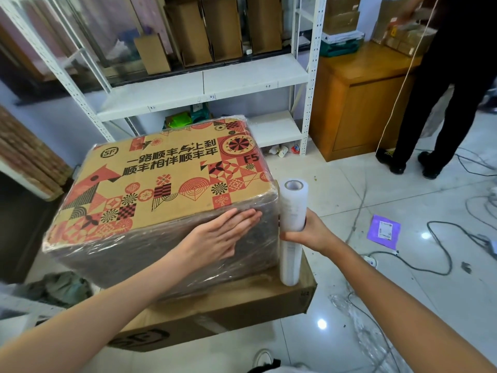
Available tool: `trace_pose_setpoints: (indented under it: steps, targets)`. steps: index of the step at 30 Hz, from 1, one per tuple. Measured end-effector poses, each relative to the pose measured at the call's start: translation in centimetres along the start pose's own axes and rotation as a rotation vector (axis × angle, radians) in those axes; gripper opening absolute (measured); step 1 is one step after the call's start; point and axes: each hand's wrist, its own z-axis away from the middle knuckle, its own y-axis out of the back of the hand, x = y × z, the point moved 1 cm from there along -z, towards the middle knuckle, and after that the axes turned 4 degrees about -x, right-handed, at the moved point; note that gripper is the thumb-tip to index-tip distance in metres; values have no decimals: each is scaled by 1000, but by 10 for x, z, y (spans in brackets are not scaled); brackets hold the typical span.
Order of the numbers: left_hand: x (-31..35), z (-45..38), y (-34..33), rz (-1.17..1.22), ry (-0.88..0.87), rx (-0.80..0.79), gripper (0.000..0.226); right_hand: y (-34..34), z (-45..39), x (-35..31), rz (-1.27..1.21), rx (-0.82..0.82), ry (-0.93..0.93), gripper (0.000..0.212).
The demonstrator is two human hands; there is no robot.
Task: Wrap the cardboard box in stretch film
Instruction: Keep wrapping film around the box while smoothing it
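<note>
Head view, left to right: the printed cardboard box [164, 184], its sides already under film, sits on a flattened carton [228, 305]; the left hand [223, 235] presses flat-fingered against its near side; the right hand [309, 232] grips the upright stretch film roll [291, 227] at the box's corner.

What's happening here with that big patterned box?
A person is wrapping the cardboard box in stretch film. The left hand presses flat on the film-covered near side, while the right hand grips the upright film roll at the box's corner. The box sits on a flatter carton.
</note>
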Motion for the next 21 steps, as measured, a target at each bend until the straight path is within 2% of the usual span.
trace_pose_setpoints:
  steps: [7,11,16,21]
  targets:
    - [5,-2,5,142,94,85,75,1,-2,3,-31,-25,-15,51]
    - [21,-19,11,57,-100,86,70,0,1,14,-18,-82,-53,68]
    - [13,-40,-4,50,-132,-93,71,2,6,23,7,-106,-76,61]
    - [31,-32,-4,-1,-283,-90,71,2,6,22,17,-116,-70,65]
